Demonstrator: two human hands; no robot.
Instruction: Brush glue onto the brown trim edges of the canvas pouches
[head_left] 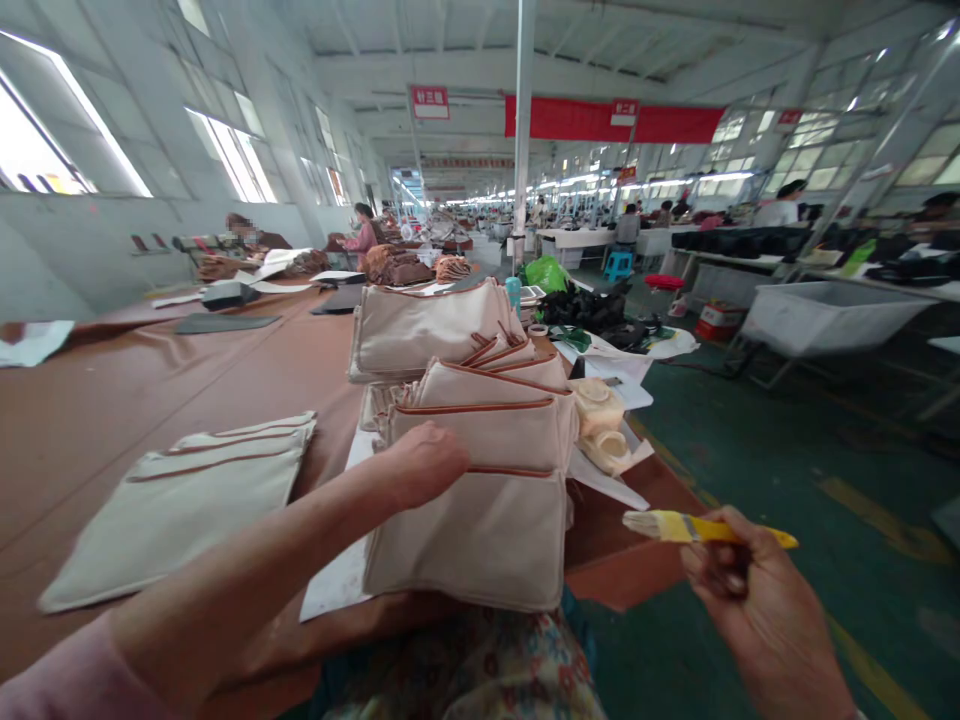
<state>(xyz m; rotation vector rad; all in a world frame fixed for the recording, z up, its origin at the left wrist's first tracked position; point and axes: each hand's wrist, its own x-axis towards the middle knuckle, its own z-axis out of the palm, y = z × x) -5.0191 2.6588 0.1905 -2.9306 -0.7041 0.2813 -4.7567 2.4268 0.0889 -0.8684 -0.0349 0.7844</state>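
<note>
Cream fabric panels with brown edging (465,540) lie overlapped in a pile at the table's front edge. My left hand (431,462) rests on the pile with its fingers curled down at the brown edge of a front panel; what its fingertips hold is hidden. Off the table's right side, my right hand (739,560) grips a yellow-handled brush (705,528), its bristles pointing left toward the pile. Another stack of cream panels (187,510) lies flat at the left. Beyond the near pile sits a taller stack of folded cream pieces (435,330).
Right of the pile stand an open plastic container (611,448) and white paper (600,480) on the brown-covered table (90,420). Black material (592,310) and a green bag (545,272) lie farther back. Other people sit in the distance. A white cart (832,315) stands right.
</note>
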